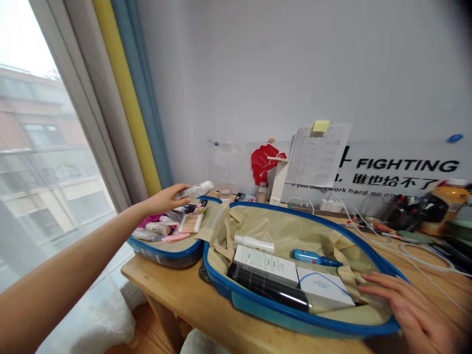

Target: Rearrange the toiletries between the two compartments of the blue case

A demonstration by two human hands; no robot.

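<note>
My left hand (pixel 176 196) grips a clear bottle with a white cap (pixel 201 189), held above the smaller half of an open blue suitcase (pixel 173 254). Under that hand lie cotton swabs (pixel 191 223), a pink item (pixel 175 237) and several small toiletries. My right hand (pixel 409 307) rests at the right rim of the larger half, fingers stretched out and holding nothing. Inside this half are a white tube (pixel 254 244), a long white box (pixel 263 263), a black cylinder (pixel 271 289), a white box with a blue line (pixel 324 286) and a blue bottle (pixel 313 257).
The suitcase lies on a wooden table (pixel 177 295) against the wall. A small glass jar (pixel 262 192) and a white stand (pixel 279 182) are behind it. White cables (pixel 387 243) and an orange bottle (pixel 446 204) are at the right. Curtains (pixel 121 98) hang by the window.
</note>
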